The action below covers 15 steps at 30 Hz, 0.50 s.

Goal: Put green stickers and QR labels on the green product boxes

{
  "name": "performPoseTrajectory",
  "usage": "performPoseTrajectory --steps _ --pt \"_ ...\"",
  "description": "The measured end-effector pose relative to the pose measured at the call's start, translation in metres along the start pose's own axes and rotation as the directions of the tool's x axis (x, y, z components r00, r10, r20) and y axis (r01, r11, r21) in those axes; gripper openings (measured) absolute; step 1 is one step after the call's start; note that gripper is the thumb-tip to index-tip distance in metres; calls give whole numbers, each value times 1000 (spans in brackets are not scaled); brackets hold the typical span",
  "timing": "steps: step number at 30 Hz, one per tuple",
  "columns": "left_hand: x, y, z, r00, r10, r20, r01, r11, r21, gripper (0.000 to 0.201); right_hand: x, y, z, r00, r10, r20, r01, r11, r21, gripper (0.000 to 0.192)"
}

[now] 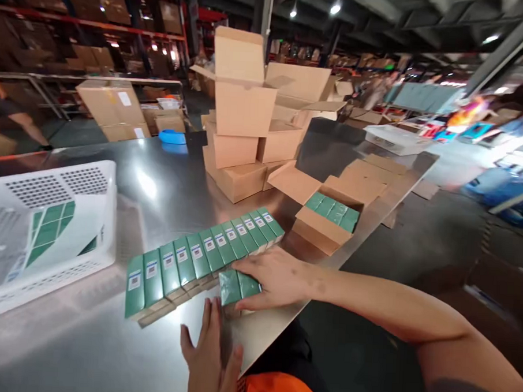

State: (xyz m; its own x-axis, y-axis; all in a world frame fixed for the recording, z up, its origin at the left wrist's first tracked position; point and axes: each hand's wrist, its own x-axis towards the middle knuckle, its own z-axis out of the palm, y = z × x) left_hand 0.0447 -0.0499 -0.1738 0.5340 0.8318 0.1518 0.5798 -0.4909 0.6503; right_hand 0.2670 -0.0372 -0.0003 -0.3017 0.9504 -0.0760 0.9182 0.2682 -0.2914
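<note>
Two small green boxes (230, 287) stand side by side on the metal table, in front of a long row of green boxes (197, 254) with white code labels on top. My right hand (277, 277) grips this pair from the right, thumb on the near side and fingers on the far side. Just below the pair, my left hand (211, 353) is open with fingers apart. Its fingertips are close to the left green box; whether they touch it I cannot tell. An open carton (323, 227) holding more green boxes (333, 211) sits to the right of the row.
On the left stands a white perforated basket (113, 212) with green boxes inside. Brown cartons (240, 180) are stacked behind the row, some with raised flaps. A blue dish (172, 136) and a clear plastic tray (396, 138) lie farther back. The table edge (364, 223) runs along the right.
</note>
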Motion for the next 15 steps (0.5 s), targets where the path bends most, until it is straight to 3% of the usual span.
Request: performPoseTrajectory --steps 2,4,5,7,9,10,12,15 --pt "-2 -8 2 998 61 -17 -61 998 1 79 -23 5 -25 988 103 -118 -99 994 45 69" --pt "-3 -14 4 996 89 -30 -89 996 -20 78 -52 15 -58 922 240 -303 -227 971 76 65" --pt "-3 -15 5 995 96 -37 -97 995 -24 77 -67 23 -74 860 304 -409 -308 950 59 66" --pt "-2 -14 8 993 106 -45 -107 994 -8 76 -89 46 -104 682 391 -618 -516 856 -29 71" --pt "0 -11 12 995 95 -34 -95 995 23 75 -100 75 -122 513 436 -739 -734 670 -115 73" --pt "1 -9 13 996 81 -23 -80 996 34 73 -103 90 -126 460 458 -761 -811 565 -151 72" --pt "3 -7 14 999 47 -5 -47 998 43 69 -104 119 -126 428 538 -726 -887 402 -225 72" --pt "5 -10 13 1000 14 -1 -14 999 44 66 -102 153 -115 471 690 -550 -882 356 -309 77"
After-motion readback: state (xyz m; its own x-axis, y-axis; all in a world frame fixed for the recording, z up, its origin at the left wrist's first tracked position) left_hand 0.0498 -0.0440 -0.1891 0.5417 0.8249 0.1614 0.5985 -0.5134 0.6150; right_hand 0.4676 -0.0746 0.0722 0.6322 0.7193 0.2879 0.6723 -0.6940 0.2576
